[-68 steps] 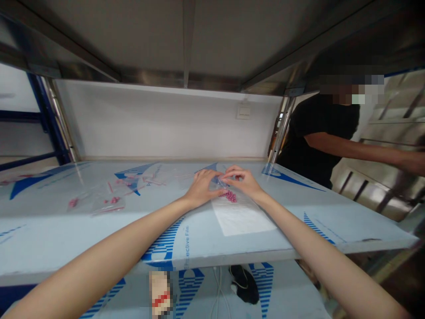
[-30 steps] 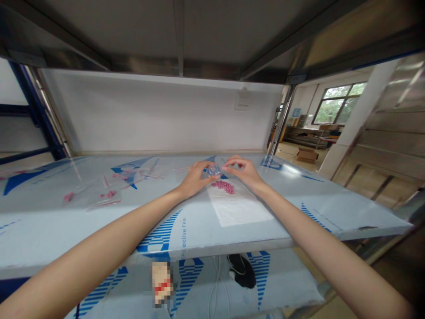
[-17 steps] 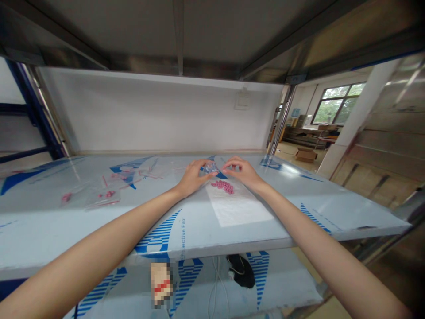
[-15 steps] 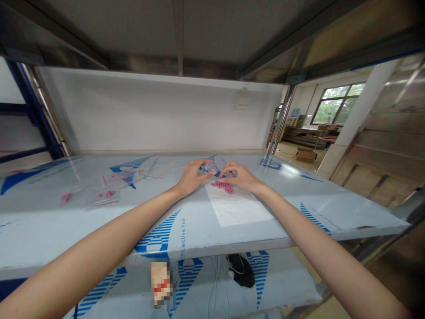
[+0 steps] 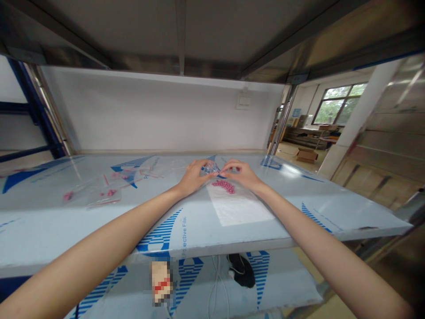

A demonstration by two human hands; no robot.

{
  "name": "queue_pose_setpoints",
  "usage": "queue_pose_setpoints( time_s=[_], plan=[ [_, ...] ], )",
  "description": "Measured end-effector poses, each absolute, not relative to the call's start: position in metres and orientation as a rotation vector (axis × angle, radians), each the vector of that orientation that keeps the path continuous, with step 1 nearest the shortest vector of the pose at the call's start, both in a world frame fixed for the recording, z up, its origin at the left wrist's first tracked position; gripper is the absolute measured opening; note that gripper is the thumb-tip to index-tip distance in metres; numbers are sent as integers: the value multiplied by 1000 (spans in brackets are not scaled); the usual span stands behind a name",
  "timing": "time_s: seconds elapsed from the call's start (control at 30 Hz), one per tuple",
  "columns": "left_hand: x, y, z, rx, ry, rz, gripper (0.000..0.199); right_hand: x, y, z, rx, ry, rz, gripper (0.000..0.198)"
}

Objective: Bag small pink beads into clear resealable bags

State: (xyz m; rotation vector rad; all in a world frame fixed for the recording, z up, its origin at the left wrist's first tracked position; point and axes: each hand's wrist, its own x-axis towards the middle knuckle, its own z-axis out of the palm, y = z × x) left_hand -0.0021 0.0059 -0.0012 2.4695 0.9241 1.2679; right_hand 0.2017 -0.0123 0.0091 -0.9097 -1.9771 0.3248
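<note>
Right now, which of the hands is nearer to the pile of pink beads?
Right. The right hand rests just above the pink beads, its fingertips over their far edge. The left hand sits further off, to the beads' left.

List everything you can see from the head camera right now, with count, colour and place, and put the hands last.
pink beads: one small heap, pink, on the white sheet just below the fingertips
small clear bag: one, transparent, pinched between both hands
white sheet: one, white, flat on the table under the beads
bags with pink pieces: a few, clear with pink, on the table far left
table: one, pale with blue print, under an upper shelf
wall plate: one, white, back wall
cardboard box: one, brown, floor in the far room
dark object: one, black, lower shelf, with white cables
left hand: fingers closed on the bag
right hand: fingers closed on the bag
</note>
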Motion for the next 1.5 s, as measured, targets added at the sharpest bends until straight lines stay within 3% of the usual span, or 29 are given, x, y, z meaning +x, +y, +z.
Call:
queue_pose_setpoints(
  time_s=[0.13,0.33,0.9,1.5],
  plan=[
    [0,1,-1,2470,853,1215,39,200,-16,15,-895,-1795,385,19],
    [7,-6,-1,2469,765,1155,39,199,-12,12,-888,-1939,352,25],
    [-2,2,5,2318,863,1395,35,222,0,-5,-1242,-2191,120,10],
    [6,-2,-5,2567,808,1162,39,195,-11,6,-868,-1863,485,29]
  ],
)
